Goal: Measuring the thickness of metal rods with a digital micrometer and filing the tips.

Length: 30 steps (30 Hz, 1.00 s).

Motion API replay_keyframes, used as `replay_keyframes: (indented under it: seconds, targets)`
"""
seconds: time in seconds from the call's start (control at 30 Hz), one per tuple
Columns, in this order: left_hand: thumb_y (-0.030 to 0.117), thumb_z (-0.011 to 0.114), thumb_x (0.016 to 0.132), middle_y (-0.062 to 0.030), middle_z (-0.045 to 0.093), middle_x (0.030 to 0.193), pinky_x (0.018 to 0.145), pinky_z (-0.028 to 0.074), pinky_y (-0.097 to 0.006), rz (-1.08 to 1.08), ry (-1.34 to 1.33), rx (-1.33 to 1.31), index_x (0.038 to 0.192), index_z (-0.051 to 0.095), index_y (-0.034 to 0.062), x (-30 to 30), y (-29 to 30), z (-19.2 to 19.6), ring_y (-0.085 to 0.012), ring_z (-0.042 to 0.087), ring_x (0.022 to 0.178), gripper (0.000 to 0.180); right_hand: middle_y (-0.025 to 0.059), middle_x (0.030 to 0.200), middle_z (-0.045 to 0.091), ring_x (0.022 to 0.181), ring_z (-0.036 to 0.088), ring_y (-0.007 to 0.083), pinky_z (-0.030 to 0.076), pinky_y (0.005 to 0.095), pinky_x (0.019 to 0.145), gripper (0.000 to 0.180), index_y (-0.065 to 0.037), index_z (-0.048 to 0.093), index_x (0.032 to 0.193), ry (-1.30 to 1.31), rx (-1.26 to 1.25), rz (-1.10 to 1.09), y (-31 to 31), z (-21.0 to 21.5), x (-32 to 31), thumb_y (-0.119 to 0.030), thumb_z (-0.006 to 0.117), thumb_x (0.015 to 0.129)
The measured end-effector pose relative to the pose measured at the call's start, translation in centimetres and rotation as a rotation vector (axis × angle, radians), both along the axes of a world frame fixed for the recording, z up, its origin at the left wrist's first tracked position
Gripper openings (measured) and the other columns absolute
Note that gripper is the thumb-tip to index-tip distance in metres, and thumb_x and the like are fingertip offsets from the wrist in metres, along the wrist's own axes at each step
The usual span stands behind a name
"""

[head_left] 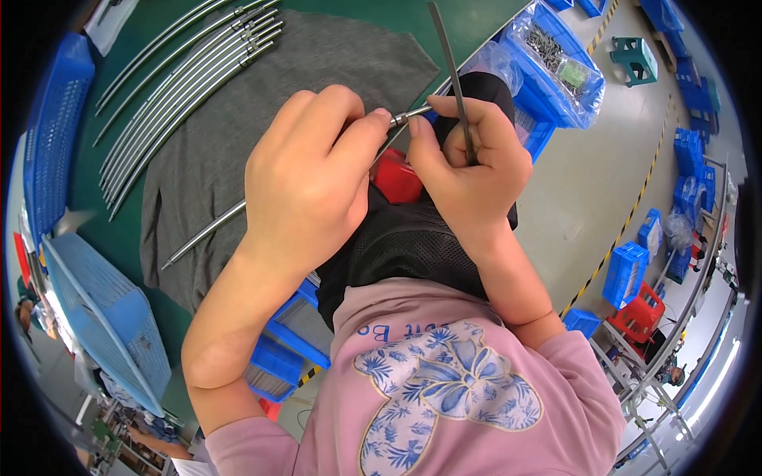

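Observation:
My left hand (305,178) is closed around a thin shiny metal rod (205,234), whose lower end sticks out to the left over the grey cloth. Its thumb and forefinger pinch the rod close to a small ringed fitting (399,119). My right hand (476,163) is closed too, with a long flat dark-grey metal strip (449,59) held upright in its curled fingers. The right thumb and forefinger also meet at the rod's end, just right of the fitting. Part of the rod is hidden behind my left hand.
Several similar rods (178,111) lie side by side on the grey cloth (349,51) and green table (115,238). Blue baskets (111,317) stand at the left. A blue bin (587,115) with bagged small metal parts is at upper right, a green stool (635,59) beyond.

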<state>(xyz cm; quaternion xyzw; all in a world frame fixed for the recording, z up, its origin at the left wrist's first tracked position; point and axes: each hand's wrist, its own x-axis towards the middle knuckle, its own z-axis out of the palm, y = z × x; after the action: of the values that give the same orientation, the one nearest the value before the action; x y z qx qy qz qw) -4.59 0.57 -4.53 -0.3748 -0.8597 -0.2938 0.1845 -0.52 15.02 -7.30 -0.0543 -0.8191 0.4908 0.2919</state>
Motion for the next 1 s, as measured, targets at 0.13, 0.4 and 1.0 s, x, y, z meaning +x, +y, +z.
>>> replay_keyframes:
  seconds: [0.13, 0.4, 1.0]
  targets:
    - [-0.006, 0.069, 0.063, -0.0067, 0.054, 0.074, 0.054, 0.041, -0.031, -0.012, -0.043, 0.021, 0.084, 0.064, 0.0009, 0.1, 0.1, 0.2, -0.0223, 0.051, 0.063, 0.023, -0.0036, 0.047, 0.04, 0.04, 0.034, -0.0005, 0.03, 0.0158, 0.04, 0.015, -0.002, 0.06, 0.075, 0.011, -0.018, -0.015, -0.1, -0.2, 0.0, 0.0, 0.072, 0.066]
    - [-0.006, 0.068, 0.063, -0.007, 0.053, 0.073, 0.055, 0.042, -0.032, -0.019, -0.049, 0.034, 0.083, 0.063, 0.0007, -0.1, 0.1, 0.2, -0.0225, 0.051, 0.063, 0.021, -0.0045, 0.047, 0.042, 0.042, 0.035, -0.0017, 0.028, 0.0145, 0.041, 0.012, -0.001, 0.061, 0.074, 0.106, 0.009, -0.025, 0.3, -1.2, -0.5, 0.003, 0.07, 0.068]
    - [-0.001, 0.066, 0.064, -0.0052, 0.05, 0.075, 0.051, 0.043, -0.032, -0.046, -0.042, 0.088, 0.083, 0.058, 0.0039, 0.5, 0.0, 0.9, -0.0224, 0.053, 0.063, 0.02, -0.0008, 0.066, 0.057, 0.054, 0.045, -0.0001, 0.033, 0.0149, 0.046, 0.009, 0.004, 0.056, 0.091, -0.089, -0.922, 0.402, 0.0, -0.4, 1.1, -0.003, 0.059, 0.087]
